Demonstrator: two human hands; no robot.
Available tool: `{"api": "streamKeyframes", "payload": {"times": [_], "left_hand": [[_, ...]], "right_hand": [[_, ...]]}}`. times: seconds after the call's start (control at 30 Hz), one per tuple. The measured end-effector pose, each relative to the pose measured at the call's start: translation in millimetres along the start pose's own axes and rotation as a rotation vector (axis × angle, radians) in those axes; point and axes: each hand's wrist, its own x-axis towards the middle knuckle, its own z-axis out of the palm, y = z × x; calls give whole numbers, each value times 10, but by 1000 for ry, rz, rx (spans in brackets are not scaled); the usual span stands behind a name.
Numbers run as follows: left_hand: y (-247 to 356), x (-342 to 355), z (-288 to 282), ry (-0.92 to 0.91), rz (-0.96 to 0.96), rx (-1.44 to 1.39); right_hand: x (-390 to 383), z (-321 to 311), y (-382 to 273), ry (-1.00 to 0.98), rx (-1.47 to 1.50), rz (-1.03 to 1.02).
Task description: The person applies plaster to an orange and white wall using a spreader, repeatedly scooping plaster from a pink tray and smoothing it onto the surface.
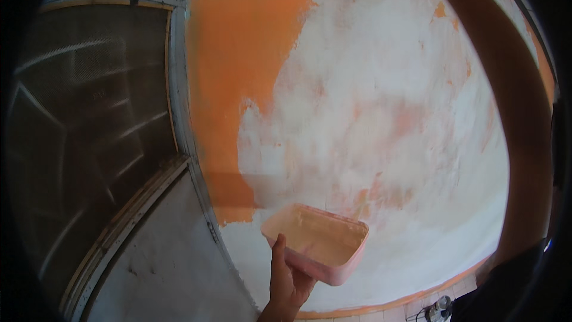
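The tub (341, 274) looks plastic, the wall (345, 125) matt.

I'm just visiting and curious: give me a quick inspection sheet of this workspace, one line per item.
Surface: orange wall with a large, ragged-edged white area, orange traces showing through.
Job's things: pink tub, pale residue inside.
Clutter: shiny object on the tiled floor; too small to identify.
Hands: left hand holds the tub, thumb at its near side; right hand out of view, right arm raised.
Cables: thin dark lines beside the shiny object; cannot tell if cables.
Surroundings: mesh-panelled door at left.
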Motion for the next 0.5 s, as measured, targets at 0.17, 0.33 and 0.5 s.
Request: {"api": "streamKeyframes", "payload": {"times": [0.17,0.33,0.5], "left_hand": [[57,45,-113,-24,69,-74],[131,103,-209,25,201,-51],[200,145,-230,31,264,-14]], "right_hand": [[-1139,641,-594,-202,55,-604],[-2494,44,-758,-352,192,-1029],[-2558,-439,-614,-114,428,-975]]}}
